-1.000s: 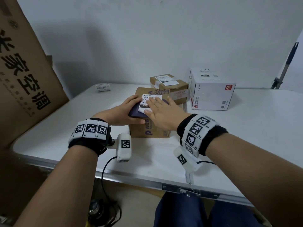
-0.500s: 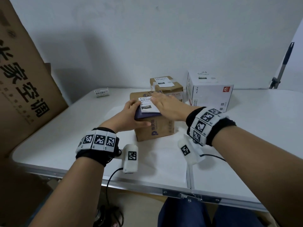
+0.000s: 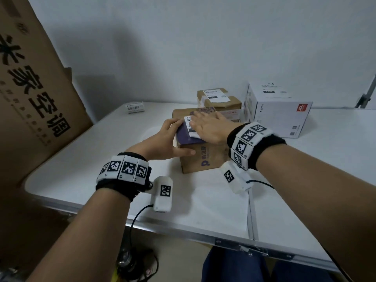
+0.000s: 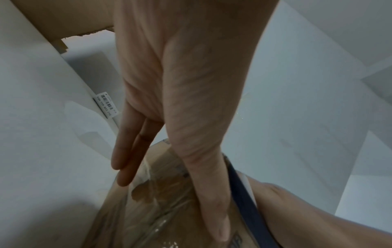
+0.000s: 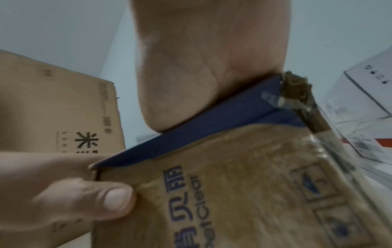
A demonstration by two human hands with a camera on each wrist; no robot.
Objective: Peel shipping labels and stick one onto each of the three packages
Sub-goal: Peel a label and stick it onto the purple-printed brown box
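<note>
A brown box with a purple top (image 3: pixel 203 157) stands mid-table. A white shipping label (image 3: pixel 190 127) lies on its top. My right hand (image 3: pixel 211 127) lies flat on the label, fingers straight, and covers most of it. In the right wrist view the palm (image 5: pixel 201 67) presses on the purple top (image 5: pixel 212 134). My left hand (image 3: pixel 166 137) grips the box's near left corner. Its thumb (image 5: pixel 95 201) is on the front face and its fingers (image 4: pixel 127 159) lie along the side. Behind stand a smaller brown box (image 3: pixel 219 100) and a white box (image 3: pixel 278 110), each with a label on top.
A small stack of labels (image 3: pixel 135 107) lies at the table's back left. A large cardboard carton (image 3: pixel 34 88) leans at the left beside the table. The white table (image 3: pixel 305 180) has a metal front edge and a seam down its middle. Cables hang from both wrist cameras.
My right hand has slid leftward across the label and now covers more of it. My left hand keeps its hold on the box's corner.
</note>
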